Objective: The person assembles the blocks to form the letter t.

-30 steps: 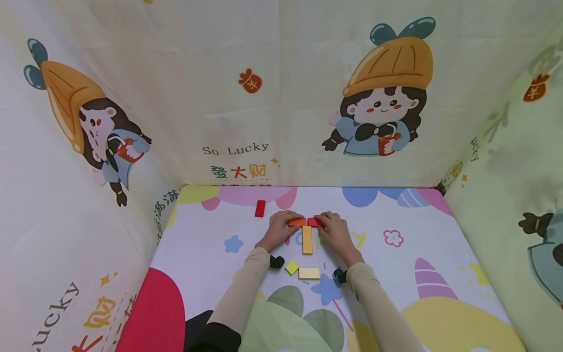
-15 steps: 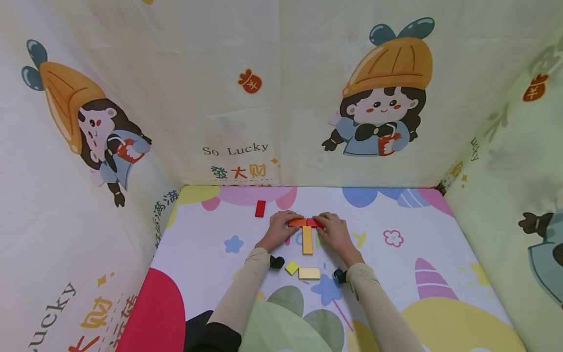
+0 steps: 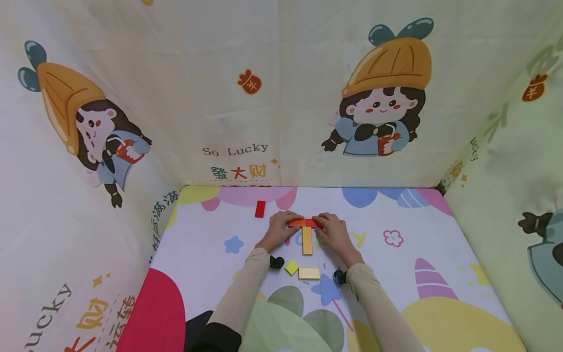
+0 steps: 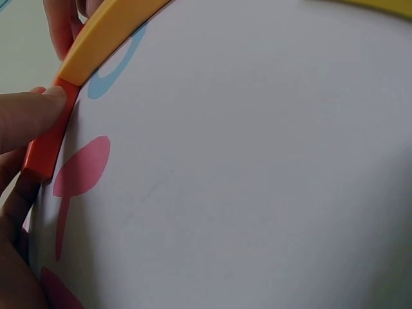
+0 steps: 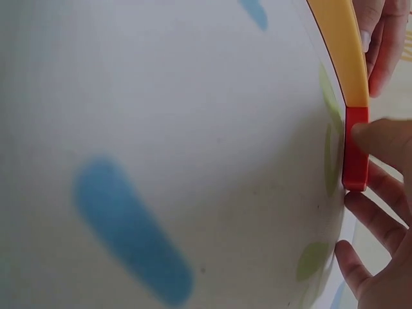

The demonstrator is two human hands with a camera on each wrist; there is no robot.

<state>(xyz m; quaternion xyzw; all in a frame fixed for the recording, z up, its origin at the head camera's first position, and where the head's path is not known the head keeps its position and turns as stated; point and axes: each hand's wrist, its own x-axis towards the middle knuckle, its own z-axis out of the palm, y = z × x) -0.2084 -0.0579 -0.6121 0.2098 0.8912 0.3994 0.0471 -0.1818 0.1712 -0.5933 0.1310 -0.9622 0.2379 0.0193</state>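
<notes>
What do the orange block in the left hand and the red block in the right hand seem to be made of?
Orange block: probably plastic or painted wood, smooth satin finish; even colour, no visible grain. Red block: likewise, slightly glossy, light catching its edges.

Long beige sleeves (image 3: 242, 291), bare hands (image 3: 280, 230); a small, rounded black piece (image 3: 276, 262) sits at each wrist, black fabric (image 3: 215, 338) at near left.

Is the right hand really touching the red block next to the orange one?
Touching. The right wrist view shows the thumb of the right hand lying against the side of the red block, with no gap.
</notes>
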